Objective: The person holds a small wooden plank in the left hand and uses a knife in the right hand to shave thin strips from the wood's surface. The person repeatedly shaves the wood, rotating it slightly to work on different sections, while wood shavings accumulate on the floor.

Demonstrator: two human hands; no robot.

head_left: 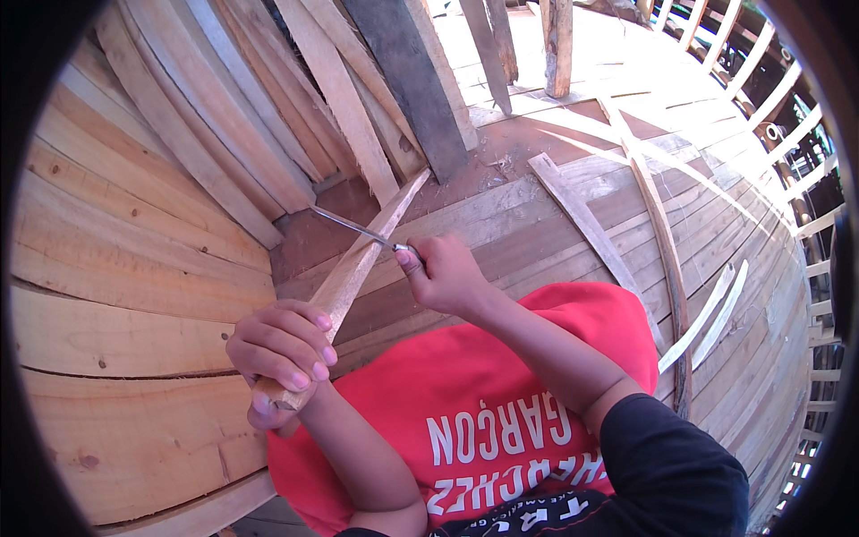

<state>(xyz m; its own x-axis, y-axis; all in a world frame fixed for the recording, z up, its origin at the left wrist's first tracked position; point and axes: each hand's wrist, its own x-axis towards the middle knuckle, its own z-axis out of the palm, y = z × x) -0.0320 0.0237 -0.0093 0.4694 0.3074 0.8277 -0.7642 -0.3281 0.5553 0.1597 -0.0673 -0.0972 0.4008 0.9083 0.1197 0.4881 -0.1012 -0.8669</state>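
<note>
The left hand (pixel 282 353) is closed around the near end of a tapered wooden stake (pixel 358 259), which slants up and away toward the stacked planks (pixel 259 116). The right hand (pixel 443 273), just to the right of the stake's middle, is clenched on the handle of a thin metal blade (pixel 349 226); the blade lies flat across the stake's upper face, its tip reaching past the stake on the left side. A red cloth (pixel 483 394) sits below the stake, under both forearms. 2 loose curved slats (pixel 716 313) lie well to the right of the stake on the plank floor (pixel 555 215).

By the look of it, the step in hand is shaving or trimming the stake's face, with the edge already laid on the wood. The next stroke would call for the left hand to hold the stake steady against the pull while the right draws the blade along the grain at a shallow angle, clear of the left hand's fingers.
</note>
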